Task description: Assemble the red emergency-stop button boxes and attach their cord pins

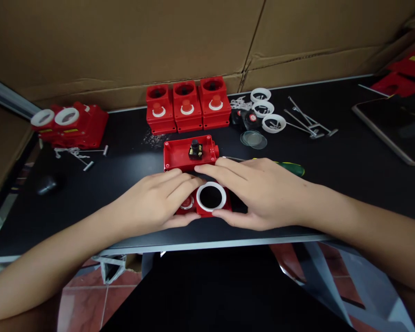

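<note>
Red, apparently plastic, the cover [204, 213] lies near the middle of the desk's [318, 159] front edge, its white ring [198, 197] facing up. Your left hand [155, 200] holds its left end, thumb and fingers slightly parted; your right hand [259, 196], spread wider, clasps the ring end. It should feel light, stiff and smooth; hold the long sides.

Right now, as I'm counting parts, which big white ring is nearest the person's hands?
The white ring between the left hand and right hand, on the red piece; the other five lie farther back, two left, three right.
</note>
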`<state>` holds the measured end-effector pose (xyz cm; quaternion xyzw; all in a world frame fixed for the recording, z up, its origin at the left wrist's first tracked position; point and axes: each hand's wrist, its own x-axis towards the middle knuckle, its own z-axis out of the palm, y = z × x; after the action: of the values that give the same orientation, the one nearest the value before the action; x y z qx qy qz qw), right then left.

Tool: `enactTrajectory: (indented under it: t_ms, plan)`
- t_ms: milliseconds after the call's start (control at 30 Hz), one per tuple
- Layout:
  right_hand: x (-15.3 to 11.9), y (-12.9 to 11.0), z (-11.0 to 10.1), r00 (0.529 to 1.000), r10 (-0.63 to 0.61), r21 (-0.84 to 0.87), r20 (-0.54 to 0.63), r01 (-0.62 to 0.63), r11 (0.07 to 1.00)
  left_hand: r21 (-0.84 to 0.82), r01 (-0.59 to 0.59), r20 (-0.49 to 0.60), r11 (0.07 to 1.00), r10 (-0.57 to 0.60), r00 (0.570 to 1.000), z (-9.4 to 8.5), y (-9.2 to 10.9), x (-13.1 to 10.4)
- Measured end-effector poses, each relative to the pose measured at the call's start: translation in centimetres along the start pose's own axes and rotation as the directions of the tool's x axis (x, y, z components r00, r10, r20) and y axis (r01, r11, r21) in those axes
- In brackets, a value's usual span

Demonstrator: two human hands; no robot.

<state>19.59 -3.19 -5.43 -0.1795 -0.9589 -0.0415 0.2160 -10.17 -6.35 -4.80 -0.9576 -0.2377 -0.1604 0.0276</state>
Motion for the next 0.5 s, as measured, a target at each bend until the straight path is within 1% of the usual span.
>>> enactTrajectory:
  t_ms: [200, 500]
  plan:
    - [0.00, -0.15, -0.71, 0.996, 0.008, 0.075, 0.091, -0.015, 0.997, 0.006, 0.001, 0.015, 1.000, -0.001, 1.000, 0.02, 0.09, 0.16]
    - [0.10, -0.07, -0.35, 0.996, -0.007, 0.088, 0.090, -0.001, 0.996, 0.009, 0.005, -0.006, 1.000, -0.005, 1.000, 0.04, 0.01, 0.06]
